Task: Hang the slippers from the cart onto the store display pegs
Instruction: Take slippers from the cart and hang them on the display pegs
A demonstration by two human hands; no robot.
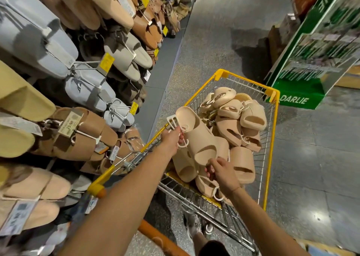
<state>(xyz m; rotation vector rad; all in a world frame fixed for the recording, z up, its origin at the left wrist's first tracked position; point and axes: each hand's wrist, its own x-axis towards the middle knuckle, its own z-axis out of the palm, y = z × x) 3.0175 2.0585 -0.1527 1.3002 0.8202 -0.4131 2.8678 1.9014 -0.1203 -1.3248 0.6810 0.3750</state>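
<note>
- While hung slippers (81,135) are filling the display pegs at left, the left hand (171,139) is gripping a white hanger (174,121) carrying a beige slipper pair (198,139).
- The right hand (224,173) is pinching that pair's lower strap above the yellow cart (272,139), which is holding more slippers (243,119).

one cart (271,119), two hands (171,139), one green stand (303,92)

Dim overhead light, floor (315,216) glare, edges warped (and blurred)
</note>
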